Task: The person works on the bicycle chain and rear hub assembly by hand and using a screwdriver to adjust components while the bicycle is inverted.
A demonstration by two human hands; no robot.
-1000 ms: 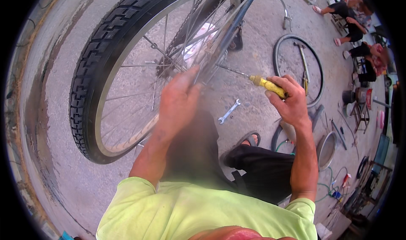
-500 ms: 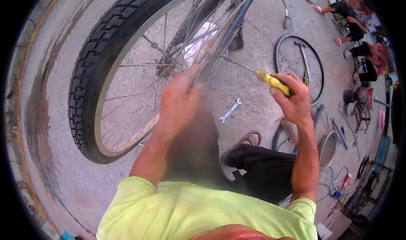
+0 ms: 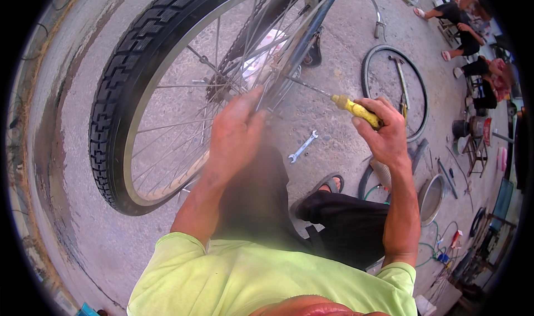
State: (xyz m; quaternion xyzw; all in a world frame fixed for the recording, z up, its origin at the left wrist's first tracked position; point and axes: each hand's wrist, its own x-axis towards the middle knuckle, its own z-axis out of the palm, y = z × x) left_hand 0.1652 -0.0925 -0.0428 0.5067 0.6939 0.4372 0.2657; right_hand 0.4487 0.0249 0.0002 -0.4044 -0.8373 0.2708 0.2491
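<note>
Screwdriver (image 3: 357, 111), yellow-handled, gripped by the right hand (image 3: 386, 131), points toward the bicycle frame (image 3: 312, 32) just ahead of the left hand (image 3: 238, 129), whose hold is unclear. Mostly left of both hands, the wheel (image 3: 218, 88) has its tyre (image 3: 109, 132) fitted; work at the frame looks unfinished.

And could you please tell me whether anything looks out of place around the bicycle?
Perhaps the open-ended wrench: it lies loose on the concrete floor near the sandal, where a foot could catch it. No obvious damage stands out.
</note>
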